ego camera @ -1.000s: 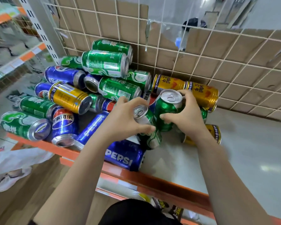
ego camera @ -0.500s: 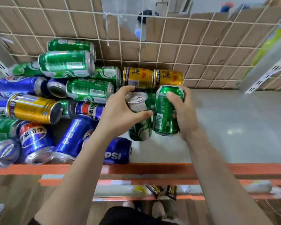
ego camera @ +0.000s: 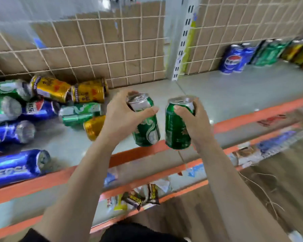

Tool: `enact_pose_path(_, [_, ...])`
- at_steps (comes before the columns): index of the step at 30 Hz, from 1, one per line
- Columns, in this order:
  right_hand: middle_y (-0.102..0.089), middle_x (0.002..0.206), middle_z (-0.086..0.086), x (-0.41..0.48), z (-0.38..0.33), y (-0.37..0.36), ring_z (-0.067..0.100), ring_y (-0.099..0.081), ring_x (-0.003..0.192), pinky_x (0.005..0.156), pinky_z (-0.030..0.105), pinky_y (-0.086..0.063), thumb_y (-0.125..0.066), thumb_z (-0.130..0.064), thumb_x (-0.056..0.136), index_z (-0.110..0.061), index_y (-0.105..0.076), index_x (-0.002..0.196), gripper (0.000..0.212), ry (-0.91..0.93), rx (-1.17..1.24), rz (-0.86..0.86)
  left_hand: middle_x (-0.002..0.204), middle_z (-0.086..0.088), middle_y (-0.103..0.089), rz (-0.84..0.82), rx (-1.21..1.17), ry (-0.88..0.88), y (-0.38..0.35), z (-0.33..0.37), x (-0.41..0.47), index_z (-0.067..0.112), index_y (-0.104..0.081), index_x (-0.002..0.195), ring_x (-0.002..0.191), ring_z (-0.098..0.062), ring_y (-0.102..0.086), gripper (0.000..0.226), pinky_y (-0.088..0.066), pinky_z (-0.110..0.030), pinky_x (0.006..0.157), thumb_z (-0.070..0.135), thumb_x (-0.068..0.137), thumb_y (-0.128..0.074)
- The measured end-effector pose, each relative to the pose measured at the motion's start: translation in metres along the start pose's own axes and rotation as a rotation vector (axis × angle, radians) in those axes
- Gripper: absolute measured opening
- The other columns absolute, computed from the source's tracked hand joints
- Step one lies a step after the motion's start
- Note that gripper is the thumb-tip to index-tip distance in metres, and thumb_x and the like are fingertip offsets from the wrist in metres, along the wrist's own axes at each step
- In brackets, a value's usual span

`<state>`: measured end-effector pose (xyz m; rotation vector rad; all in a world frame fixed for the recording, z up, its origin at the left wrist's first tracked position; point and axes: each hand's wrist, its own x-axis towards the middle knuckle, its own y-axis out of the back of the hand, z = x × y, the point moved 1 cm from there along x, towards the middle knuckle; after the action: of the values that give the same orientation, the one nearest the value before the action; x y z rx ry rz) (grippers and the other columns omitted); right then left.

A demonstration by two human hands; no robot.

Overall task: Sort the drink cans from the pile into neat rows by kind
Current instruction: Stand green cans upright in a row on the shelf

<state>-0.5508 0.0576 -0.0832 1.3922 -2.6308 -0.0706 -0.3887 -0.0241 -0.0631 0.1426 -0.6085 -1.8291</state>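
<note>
Two held cans, a pile, blurred rows

Two green aluminium cans (ego camera: 145, 126) (ego camera: 177, 126) in hand; at nine o'clock, three gold cans (ego camera: 51, 89), several blue cans (ego camera: 16, 167); the rows at two o'clock are uncountable.

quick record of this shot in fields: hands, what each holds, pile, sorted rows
left hand: grip shut on a green can, tilted
right hand: grip shut on a second green can, near upright
pile: green, blue Pepsi and gold cans lying on the shelf, left
sorted rows: upright by the back grid, far right; blue, then green, then gold
</note>
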Motion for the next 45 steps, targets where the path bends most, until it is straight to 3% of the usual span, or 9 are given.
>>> enact_pose_path(3, [-0.063,0.088,-0.010,-0.004,0.011,0.073,0.006,-0.060,0.082,0.078,0.028,-0.049,-0.071,-0.039,0.059,-0.029,-0.055,0.088,0.034,0.019,-0.012,0.075,0.086,0.013,-0.059,-0.031,-0.067,0.018,-0.060,0.038,-0.008,0.019,-0.054,0.099,0.077,0.004,-0.055,0.063,-0.040,-0.004,0.057,0.051,0.053,-0.083])
enact_pose_path(6, [-0.061,0.085,-0.013,0.000,0.025,0.132,-0.006,-0.056,0.072,0.070,0.016,-0.046,-0.073,-0.026,0.074,-0.024,-0.055,0.094,0.026,0.020,-0.024,0.137,0.090,0.006,-0.061,-0.044,-0.064,0.001,-0.121,0.061,-0.015,0.018,-0.053,0.101,0.084,-0.011,-0.061,0.070,-0.046,-0.014,0.060,0.059,0.052,-0.081])
enact_pose_path(9, [-0.060,0.082,-0.014,0.017,0.032,0.159,-0.001,-0.056,0.072,0.070,0.022,-0.047,-0.069,-0.032,0.072,-0.021,-0.054,0.096,0.030,-0.007,0.007,0.197,0.094,0.003,-0.058,0.009,-0.013,0.020,-0.160,0.072,-0.013,0.020,-0.048,0.100,0.089,-0.017,-0.057,0.056,-0.044,-0.027,0.071,0.046,0.064,-0.082])
enact_pose_path(13, [-0.059,0.082,-0.014,0.033,0.046,0.174,-0.001,-0.055,0.071,0.068,0.023,-0.046,-0.061,-0.038,0.067,-0.019,-0.052,0.098,0.038,-0.022,0.002,0.164,0.098,0.003,-0.054,0.065,0.000,0.098,-0.185,0.075,-0.008,0.016,-0.048,0.109,0.088,-0.012,-0.052,0.059,-0.034,-0.004,0.055,0.040,0.067,-0.081])
enact_pose_path(17, [-0.058,0.087,-0.012,0.040,0.060,0.191,-0.001,-0.056,0.074,0.069,0.022,-0.049,-0.069,-0.026,0.079,-0.019,-0.051,0.102,0.030,-0.042,0.068,0.142,0.099,0.004,-0.052,0.060,0.022,0.128,-0.204,0.085,-0.003,0.018,-0.044,0.109,0.087,-0.011,-0.051,0.056,-0.036,-0.003,0.049,0.043,0.070,-0.077])
enact_pose_path(22, [-0.060,0.092,-0.009,0.065,0.072,0.224,0.002,-0.058,0.081,0.076,0.028,-0.051,-0.068,-0.025,0.082,-0.020,-0.051,0.103,0.028,-0.047,0.037,0.148,0.095,0.007,-0.052,0.019,0.021,0.072,-0.247,0.106,0.024,0.018,-0.044,0.110,0.086,-0.011,-0.050,0.044,-0.038,-0.019,0.064,0.041,0.081,-0.068])
enact_pose_path(27, [-0.059,0.091,-0.009,0.114,0.079,0.273,-0.011,-0.055,0.076,0.069,0.007,-0.041,-0.068,-0.020,0.083,-0.016,-0.052,0.104,0.027,-0.024,-0.044,0.196,0.097,0.006,-0.058,-0.124,-0.140,0.153,-0.305,0.124,0.074,0.022,-0.048,0.107,0.096,-0.018,-0.059,0.040,-0.050,-0.044,0.087,0.039,0.079,-0.071])
enact_pose_path(34, [-0.059,0.088,-0.018,0.186,0.077,0.338,-0.010,-0.056,0.077,0.067,0.003,-0.039,-0.070,-0.025,0.082,-0.021,-0.050,0.103,0.029,-0.007,-0.183,0.221,0.113,0.000,-0.059,-0.247,-0.252,0.141,-0.383,0.159,0.145,0.018,-0.053,0.117,0.104,-0.017,-0.058,0.044,-0.046,-0.038,0.094,0.030,0.079,-0.072])
enact_pose_path(45, [-0.059,0.089,-0.017,0.278,0.096,0.416,-0.003,-0.057,0.083,0.074,0.019,-0.047,-0.072,-0.030,0.079,-0.023,-0.050,0.104,0.034,-0.015,-0.171,0.241,0.110,0.000,-0.059,-0.228,-0.200,0.046,-0.471,0.194,0.214,0.016,-0.054,0.112,0.100,-0.014,-0.056,0.042,-0.043,-0.027,0.085,0.023,0.077,-0.075])
